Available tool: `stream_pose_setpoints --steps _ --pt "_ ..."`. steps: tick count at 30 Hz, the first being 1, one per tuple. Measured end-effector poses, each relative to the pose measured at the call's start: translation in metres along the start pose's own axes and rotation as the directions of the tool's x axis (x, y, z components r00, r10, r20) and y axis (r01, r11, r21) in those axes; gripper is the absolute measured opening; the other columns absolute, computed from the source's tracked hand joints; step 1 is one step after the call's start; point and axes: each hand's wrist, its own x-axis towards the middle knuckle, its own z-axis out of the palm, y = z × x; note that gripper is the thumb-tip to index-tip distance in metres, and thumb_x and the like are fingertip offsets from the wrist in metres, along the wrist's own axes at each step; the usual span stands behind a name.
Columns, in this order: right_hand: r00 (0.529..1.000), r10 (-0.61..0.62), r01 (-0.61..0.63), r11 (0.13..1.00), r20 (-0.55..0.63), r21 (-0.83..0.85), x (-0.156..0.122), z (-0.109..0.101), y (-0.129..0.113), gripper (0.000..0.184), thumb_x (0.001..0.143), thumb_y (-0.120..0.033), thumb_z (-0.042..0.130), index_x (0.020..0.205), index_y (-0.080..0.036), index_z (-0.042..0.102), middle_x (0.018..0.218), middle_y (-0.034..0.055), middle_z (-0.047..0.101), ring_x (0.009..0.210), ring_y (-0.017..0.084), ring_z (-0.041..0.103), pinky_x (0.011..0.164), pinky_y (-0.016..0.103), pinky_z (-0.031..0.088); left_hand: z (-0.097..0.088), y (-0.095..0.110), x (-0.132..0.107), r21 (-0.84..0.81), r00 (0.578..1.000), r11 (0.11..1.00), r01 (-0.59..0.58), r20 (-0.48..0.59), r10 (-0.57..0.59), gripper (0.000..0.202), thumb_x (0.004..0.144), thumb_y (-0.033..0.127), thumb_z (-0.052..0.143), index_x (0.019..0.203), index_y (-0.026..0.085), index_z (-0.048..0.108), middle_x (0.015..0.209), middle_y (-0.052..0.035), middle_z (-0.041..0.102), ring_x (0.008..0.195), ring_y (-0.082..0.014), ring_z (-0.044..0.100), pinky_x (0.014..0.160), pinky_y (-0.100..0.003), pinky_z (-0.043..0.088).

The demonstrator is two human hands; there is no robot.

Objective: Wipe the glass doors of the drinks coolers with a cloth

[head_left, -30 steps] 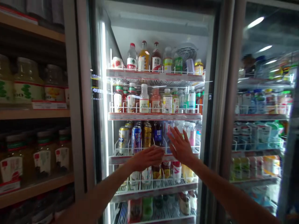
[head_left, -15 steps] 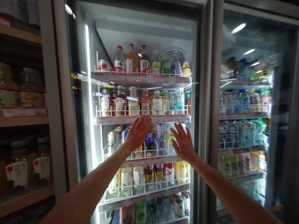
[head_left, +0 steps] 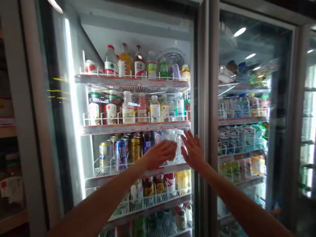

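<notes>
Drinks are seen behind the glass door. At its right half, the left hand's grip cannot be told; the right hand is spread. Light, even pressure seems advisable.

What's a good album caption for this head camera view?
Left hand and right hand raised before a lit fridge of bottles and cans.

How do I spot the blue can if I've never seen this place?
Find the bright fridge behind the left hand and right hand, then its third shelf from the top. Near that shelf's left end, the blue can stands in front, between a silvery can and a gold can. Its blue side with big pale writing sets it apart.
</notes>
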Motion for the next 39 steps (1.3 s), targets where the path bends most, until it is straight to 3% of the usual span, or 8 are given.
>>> stream_pose_setpoints --steps 6,12,16,22,26,31,36,39 --pt "0.994 0.080 -0.081 0.997 -0.079 -0.006 0.001 -0.005 0.019 0.055 0.092 -0.024 0.034 0.145 -0.025 0.019 0.145 0.0089 0.037 0.139 0.021 0.025 0.110 0.047 0.025 0.015 0.005 0.038 0.046 0.954 0.956 0.291 -0.095 -0.286 0.037 0.086 0.019 0.048 0.123 0.022 0.049 0.143 -0.0081 0.039 0.137 -0.0273 0.026 0.110 -0.048 0.029" --pt "0.990 0.095 -0.095 0.995 -0.102 0.007 -0.001 -0.012 0.034 0.056 0.092 -0.023 0.035 0.145 -0.024 0.019 0.147 0.0094 0.034 0.139 0.022 0.024 0.111 0.048 0.023 0.029 0.029 0.055 -0.096 0.990 0.986 -0.134 0.037 0.139 0.030 0.087 0.022 0.047 0.117 0.022 0.054 0.138 -0.0028 0.046 0.133 -0.0213 0.035 0.112 -0.039 0.029" --pt "0.984 0.122 -0.123 0.992 -0.127 0.006 0.002 -0.013 0.042 0.055 0.093 -0.024 0.034 0.146 -0.024 0.018 0.147 0.0099 0.034 0.139 0.022 0.025 0.111 0.049 0.023 0.027 0.007 0.075 0.004 0.958 0.958 0.285 -0.036 -0.285 0.036 0.090 0.019 0.040 0.125 0.022 0.048 0.144 -0.0055 0.038 0.137 -0.0263 0.025 0.111 -0.047 0.029" --pt "0.985 0.117 -0.117 0.993 -0.130 0.006 0.021 -0.011 0.043 0.055 0.093 -0.026 0.030 0.146 -0.026 0.016 0.147 0.0084 0.034 0.138 0.021 0.026 0.111 0.047 0.025 0.023 -0.020 0.088 -0.013 0.998 0.998 0.066 -0.005 -0.066 0.035 0.089 0.021 0.043 0.123 0.024 0.049 0.144 -0.0031 0.039 0.138 -0.0217 0.024 0.114 -0.042 0.025" --pt "0.978 0.120 -0.118 0.993 -0.172 0.023 0.040 -0.010 0.040 0.055 0.094 -0.027 0.030 0.146 -0.026 0.013 0.148 0.0079 0.032 0.139 0.022 0.025 0.110 0.047 0.025 0.012 -0.037 0.087 0.065 0.900 0.902 0.427 -0.127 -0.417 0.035 0.088 0.023 0.046 0.123 0.024 0.050 0.145 -0.0098 0.036 0.138 -0.0284 0.023 0.110 -0.049 0.028" --pt "0.978 0.099 -0.092 0.995 -0.183 0.042 0.061 -0.001 0.037 0.056 0.094 -0.026 0.030 0.146 -0.027 0.012 0.149 0.0072 0.031 0.139 0.021 0.025 0.111 0.047 0.025 0.001 -0.055 0.072 0.093 0.991 0.988 0.123 -0.070 -0.117 0.031 0.089 0.022 0.046 0.119 0.027 0.052 0.139 -0.0035 0.045 0.134 -0.0232 0.034 0.109 -0.042 0.032" --pt "0.968 0.116 -0.103 0.992 -0.225 0.069 0.082 0.010 0.033 0.055 0.095 -0.026 0.029 0.146 -0.027 0.012 0.147 0.0086 0.033 0.138 0.022 0.026 0.109 0.048 0.027 -0.019 -0.091 0.049 0.106 0.803 0.807 0.581 -0.233 -0.548 0.037 0.088 0.021 0.046 0.124 0.025 0.049 0.149 -0.0074 0.028 0.140 -0.0283 0.018 0.111 -0.050 0.025" --pt "0.964 0.114 -0.097 0.992 -0.240 0.081 0.094 0.016 0.024 0.054 0.094 -0.026 0.029 0.146 -0.027 0.013 0.148 0.0072 0.031 0.138 0.022 0.026 0.109 0.048 0.027 -0.026 -0.088 0.030 0.142 0.940 0.933 0.331 -0.134 -0.313 0.036 0.087 0.022 0.048 0.123 0.028 0.050 0.149 -0.0036 0.029 0.140 -0.0245 0.017 0.113 -0.046 0.024"
